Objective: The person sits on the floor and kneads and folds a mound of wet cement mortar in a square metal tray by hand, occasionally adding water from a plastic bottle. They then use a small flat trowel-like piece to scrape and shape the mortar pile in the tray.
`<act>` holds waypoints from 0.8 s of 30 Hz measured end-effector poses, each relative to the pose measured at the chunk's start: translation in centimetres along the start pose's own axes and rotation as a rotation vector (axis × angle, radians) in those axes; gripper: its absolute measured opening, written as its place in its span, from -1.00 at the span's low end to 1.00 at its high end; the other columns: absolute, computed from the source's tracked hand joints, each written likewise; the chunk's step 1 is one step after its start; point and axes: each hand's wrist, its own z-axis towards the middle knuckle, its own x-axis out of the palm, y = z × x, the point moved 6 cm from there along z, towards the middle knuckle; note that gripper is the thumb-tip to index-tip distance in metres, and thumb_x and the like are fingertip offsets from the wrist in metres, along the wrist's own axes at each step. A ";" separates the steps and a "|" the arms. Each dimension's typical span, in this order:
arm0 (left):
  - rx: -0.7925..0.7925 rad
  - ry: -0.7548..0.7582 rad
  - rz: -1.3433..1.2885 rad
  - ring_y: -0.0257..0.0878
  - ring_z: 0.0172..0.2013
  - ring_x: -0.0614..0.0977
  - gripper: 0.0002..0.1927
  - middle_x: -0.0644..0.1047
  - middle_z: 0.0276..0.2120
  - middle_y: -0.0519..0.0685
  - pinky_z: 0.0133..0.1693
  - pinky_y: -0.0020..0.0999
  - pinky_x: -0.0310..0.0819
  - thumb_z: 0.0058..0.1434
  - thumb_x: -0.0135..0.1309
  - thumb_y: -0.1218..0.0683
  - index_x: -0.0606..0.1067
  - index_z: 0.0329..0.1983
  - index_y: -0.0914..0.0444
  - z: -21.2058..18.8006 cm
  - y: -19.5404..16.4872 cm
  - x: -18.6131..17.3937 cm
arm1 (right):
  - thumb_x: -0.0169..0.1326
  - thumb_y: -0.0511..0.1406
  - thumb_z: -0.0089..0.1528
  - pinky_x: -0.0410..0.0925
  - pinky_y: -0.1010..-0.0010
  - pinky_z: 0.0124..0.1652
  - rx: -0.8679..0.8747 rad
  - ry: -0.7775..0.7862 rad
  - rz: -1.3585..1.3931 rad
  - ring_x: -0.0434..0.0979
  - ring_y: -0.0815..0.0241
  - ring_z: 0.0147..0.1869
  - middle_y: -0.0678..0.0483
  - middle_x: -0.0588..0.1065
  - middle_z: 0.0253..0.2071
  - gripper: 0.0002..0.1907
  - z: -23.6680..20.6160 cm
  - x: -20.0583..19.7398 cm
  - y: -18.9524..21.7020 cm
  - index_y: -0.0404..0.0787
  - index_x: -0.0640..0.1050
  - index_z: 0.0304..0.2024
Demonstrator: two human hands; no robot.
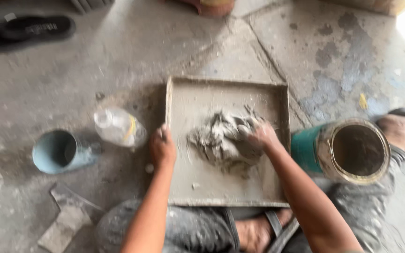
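A square grey tray (180,100) is lying on the concrete floor (118,51) in front of the seated person, and everything else is placed around it. A lump of wet grey clay (221,140) is sitting a little right of the tray's middle. The right hand (261,136) is pressing into the right side of the lump, fingers curled into the clay and gripping it. The left hand (161,147) is resting on the tray's left rim, closed over the edge and holding it.

Just left of the tray, a clear plastic bottle (118,126) is lying on its side, with a narrow yellow band showing near its middle; the picture is too blurred to tell more of the band. Further left of the tray, a pale blue cup (59,152) is lying tipped over, its mouth facing the camera. Touching the tray's right side, a green-sided round container (348,150) with a mud-smeared rim is standing open. Well beyond the tray's far left corner, a black sandal (29,30) is lying on the floor. Near the tray's near left corner, a flat grey scrap (64,225) is lying beside the person's knee.
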 end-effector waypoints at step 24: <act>-0.044 -0.024 -0.028 0.30 -0.02 0.54 -0.35 0.56 -0.05 0.34 0.03 0.03 0.39 0.46 -0.34 -0.25 0.56 -0.02 0.37 0.5 0.3 -1.4 | 0.20 0.21 0.00 0.23 -0.15 0.17 -0.593 0.040 -0.251 0.25 -0.18 0.31 -0.10 0.28 0.34 -0.22 4.8 4.3 21.0 -0.01 0.56 0.16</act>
